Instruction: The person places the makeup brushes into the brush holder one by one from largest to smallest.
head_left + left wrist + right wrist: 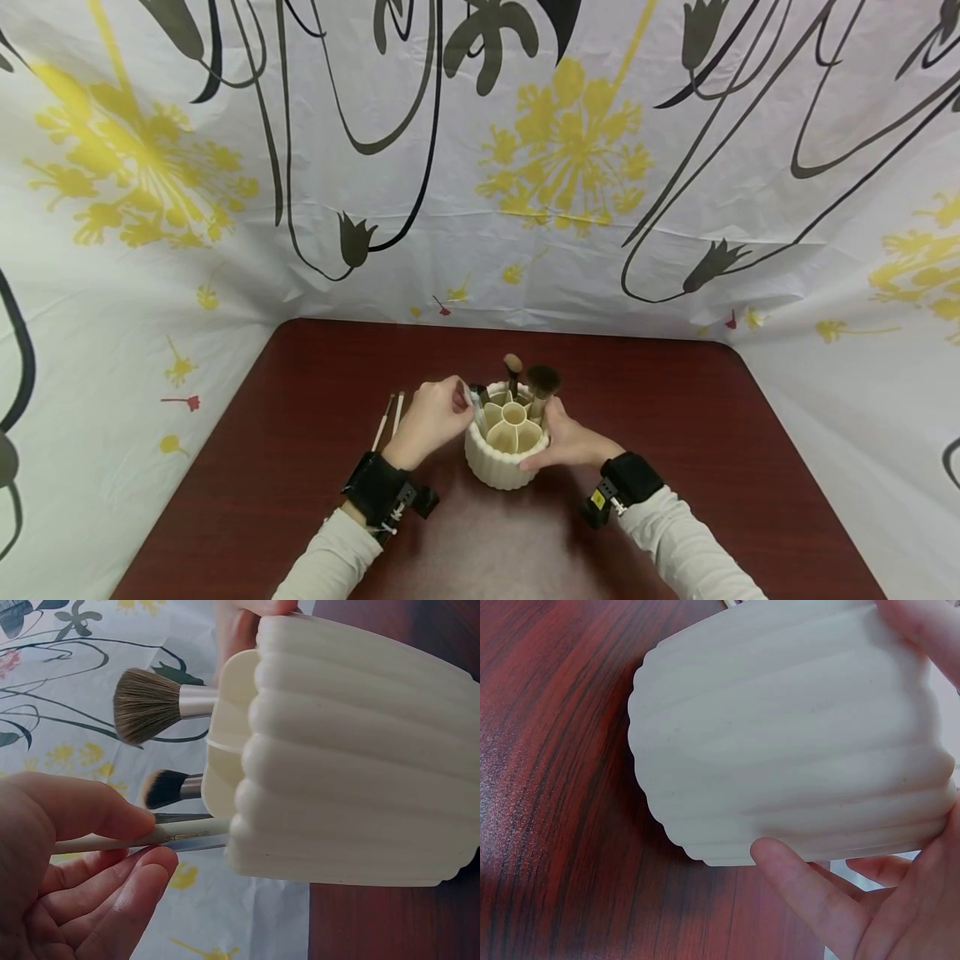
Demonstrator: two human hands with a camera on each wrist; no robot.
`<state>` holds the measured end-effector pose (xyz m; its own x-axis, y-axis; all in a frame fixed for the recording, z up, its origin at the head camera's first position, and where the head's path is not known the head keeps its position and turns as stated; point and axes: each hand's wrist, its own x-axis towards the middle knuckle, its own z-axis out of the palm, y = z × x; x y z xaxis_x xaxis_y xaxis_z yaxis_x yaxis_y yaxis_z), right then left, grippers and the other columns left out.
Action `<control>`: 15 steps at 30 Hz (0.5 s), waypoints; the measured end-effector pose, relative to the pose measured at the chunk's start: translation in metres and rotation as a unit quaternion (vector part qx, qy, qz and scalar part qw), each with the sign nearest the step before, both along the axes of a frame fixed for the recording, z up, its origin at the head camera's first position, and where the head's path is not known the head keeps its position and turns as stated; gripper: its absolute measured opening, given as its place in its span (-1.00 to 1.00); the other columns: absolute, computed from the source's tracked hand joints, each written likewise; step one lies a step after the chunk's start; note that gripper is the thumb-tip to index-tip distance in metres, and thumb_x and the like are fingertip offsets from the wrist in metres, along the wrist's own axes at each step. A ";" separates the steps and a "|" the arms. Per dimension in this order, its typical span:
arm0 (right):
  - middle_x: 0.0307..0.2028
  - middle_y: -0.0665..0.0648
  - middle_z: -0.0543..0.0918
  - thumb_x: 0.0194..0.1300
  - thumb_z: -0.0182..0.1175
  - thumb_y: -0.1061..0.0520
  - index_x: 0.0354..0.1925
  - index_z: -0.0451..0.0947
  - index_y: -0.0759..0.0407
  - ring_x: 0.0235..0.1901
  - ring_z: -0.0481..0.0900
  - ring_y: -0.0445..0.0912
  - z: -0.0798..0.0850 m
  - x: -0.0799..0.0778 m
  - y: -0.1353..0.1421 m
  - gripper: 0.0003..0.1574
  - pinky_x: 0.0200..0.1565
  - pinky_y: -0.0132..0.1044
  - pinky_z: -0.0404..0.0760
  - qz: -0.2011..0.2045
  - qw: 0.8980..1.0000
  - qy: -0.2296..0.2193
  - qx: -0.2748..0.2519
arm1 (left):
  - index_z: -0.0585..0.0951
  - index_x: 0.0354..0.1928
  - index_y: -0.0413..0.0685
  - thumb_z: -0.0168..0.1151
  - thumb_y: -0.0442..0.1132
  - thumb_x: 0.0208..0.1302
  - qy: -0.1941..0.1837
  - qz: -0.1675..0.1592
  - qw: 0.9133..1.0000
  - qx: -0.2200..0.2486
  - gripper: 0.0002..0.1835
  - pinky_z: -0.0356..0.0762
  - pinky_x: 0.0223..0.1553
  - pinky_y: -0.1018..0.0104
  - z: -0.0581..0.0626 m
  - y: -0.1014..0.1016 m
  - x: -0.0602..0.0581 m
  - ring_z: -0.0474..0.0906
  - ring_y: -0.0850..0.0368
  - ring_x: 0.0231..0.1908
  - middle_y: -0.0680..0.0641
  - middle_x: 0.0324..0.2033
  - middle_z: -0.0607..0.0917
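A cream makeup brush holder [501,467] with ribbed sides and petal-shaped compartments stands upright on the table. My left hand [433,415] is at its left rim and pinches a slim pale-handled makeup brush [191,831] between thumb and fingers. That brush's lower end passes behind the holder's rim in the left wrist view, and its far end is out of sight. From the right, my right hand [573,442] grips the holder's side, thumb toward the front. A wide fluffy brush [543,380] and a smaller round-headed brush [513,364] stand in the rear compartments.
Two slim brushes [384,421] lie on the dark red wooden table [637,383], left of the holder and beside my left wrist. A white patterned cloth [450,192] hangs behind the table and along both sides.
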<state>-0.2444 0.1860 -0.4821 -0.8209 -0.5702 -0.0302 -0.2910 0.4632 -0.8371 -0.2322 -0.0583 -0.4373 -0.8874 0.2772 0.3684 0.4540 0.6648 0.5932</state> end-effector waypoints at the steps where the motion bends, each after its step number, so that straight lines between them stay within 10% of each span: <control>1: 0.21 0.37 -0.07 -0.25 0.49 0.08 0.29 -0.31 0.29 0.25 -0.06 0.16 0.000 0.000 0.000 0.42 0.18 0.06 0.06 0.000 1.000 0.000 0.001 | 0.49 -0.49 -0.05 0.23 -0.34 -0.03 -0.001 0.000 1.000 0.000 -0.90 0.44 -0.51 0.53 -0.001 0.000 0.000 0.54 0.29 -0.54 0.06 -0.58 0.60; 15: 0.19 0.35 -0.06 -0.26 0.49 -0.04 0.28 -0.28 0.29 0.25 -0.04 0.15 0.000 0.000 0.001 0.42 0.19 0.03 0.08 -0.005 1.000 -0.011 -0.003 | 0.54 -0.46 -0.11 0.31 -0.28 -0.04 -0.034 -0.001 0.999 0.021 -0.87 0.47 -0.50 0.54 0.000 -0.001 0.000 0.56 0.29 -0.52 0.03 -0.55 0.64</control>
<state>-0.2443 0.1870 -0.4824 -0.8255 -0.5626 -0.0457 -0.2674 0.4612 -0.8461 -0.2318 -0.0597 -0.4373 -0.9100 0.2652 0.3188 0.4135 0.6375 0.6501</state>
